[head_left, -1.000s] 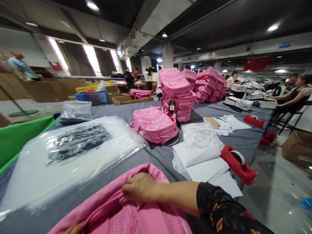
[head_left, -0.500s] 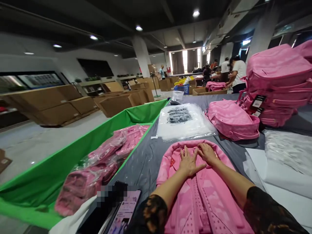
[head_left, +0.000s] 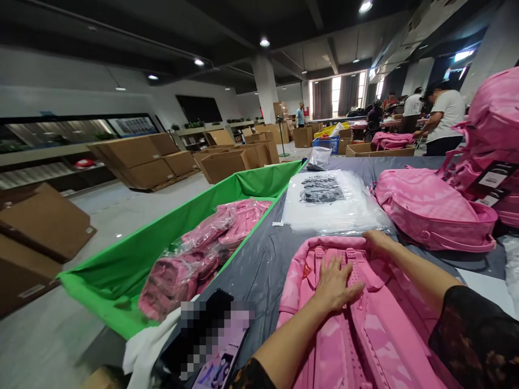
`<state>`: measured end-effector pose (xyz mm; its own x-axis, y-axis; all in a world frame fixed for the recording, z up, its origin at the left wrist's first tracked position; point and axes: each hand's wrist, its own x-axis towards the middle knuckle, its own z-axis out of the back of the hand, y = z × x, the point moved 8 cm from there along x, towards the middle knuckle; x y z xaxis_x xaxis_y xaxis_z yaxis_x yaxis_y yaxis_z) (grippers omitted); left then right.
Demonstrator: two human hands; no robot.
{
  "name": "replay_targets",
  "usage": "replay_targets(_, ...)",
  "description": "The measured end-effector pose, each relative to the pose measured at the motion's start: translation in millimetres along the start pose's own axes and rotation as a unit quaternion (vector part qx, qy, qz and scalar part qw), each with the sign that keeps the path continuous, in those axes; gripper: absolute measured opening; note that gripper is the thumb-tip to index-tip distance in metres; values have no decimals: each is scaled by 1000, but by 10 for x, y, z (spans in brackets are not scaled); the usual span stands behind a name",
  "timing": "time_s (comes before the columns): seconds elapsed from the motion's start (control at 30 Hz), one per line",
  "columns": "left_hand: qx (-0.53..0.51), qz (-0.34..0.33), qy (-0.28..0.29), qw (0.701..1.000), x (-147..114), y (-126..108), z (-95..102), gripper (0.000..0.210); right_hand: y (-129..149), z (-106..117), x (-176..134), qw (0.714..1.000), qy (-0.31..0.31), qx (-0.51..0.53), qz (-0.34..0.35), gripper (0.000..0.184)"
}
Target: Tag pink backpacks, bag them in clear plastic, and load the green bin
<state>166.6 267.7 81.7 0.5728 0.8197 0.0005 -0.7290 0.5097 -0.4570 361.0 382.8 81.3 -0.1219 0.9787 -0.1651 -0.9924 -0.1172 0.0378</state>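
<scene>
A pink camouflage backpack lies in front of me with its straps facing up. My left hand rests flat on the upper straps, fingers spread. At the top right corner of the backpack, my right hand has its fingers bent around the edge; the fingertips are partly hidden. Just beyond the backpack is a stack of clear plastic bags with black print. Another pink backpack lies to the right of the bags.
More pink backpacks are piled at the right. A green-walled bin on the left contains plastic-wrapped backpacks. A phone lies at the grey table's near left. Cardboard boxes and people are farther back.
My right hand has moved from the strap tops to the backpack's top right corner. The left hand stays on the straps. The view has turned left.
</scene>
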Motion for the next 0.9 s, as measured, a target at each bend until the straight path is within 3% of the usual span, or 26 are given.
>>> replay_targets(0.07, -24, -7, 78, 997, -6, -31, -127, 81, 31, 10, 20, 1000, 4, -15, 5, 41)
replay_targets(0.1, -24, -13, 85, 996, -3, -42, -160, 83, 67, 40, -5, 1000, 0, -24, 10, 44)
replay_targets(0.17, -11, -31, 47, 998, 12, -61, -175, 83, 220, 131, -94, 998, -27, -43, 30, 45)
replay_targets(0.27, 21, -59, -15, 998, 21, -78, -199, 80, 713, 215, -223, 990, -91, -56, 92, 38)
replay_targets(0.37, 76, -82, -57, 992, 23, -105, -200, 80, 1328, 110, -215, 980, -119, -48, 153, 37)
replay_targets(0.47, 104, -89, -83, 987, 31, -118, -178, 82, 1685, -19, -65, 980, -126, -50, 149, 27)
replay_targets(0.67, 155, -90, -84, 980, 86, -120, -187, 76, 1672, 12, 98, 982, -136, -58, 116, 25)
replay_targets(0.9, 188, -101, -126, 969, 78, -216, -87, 84, 1591, -112, -239, 976, -194, -62, 75, 38)
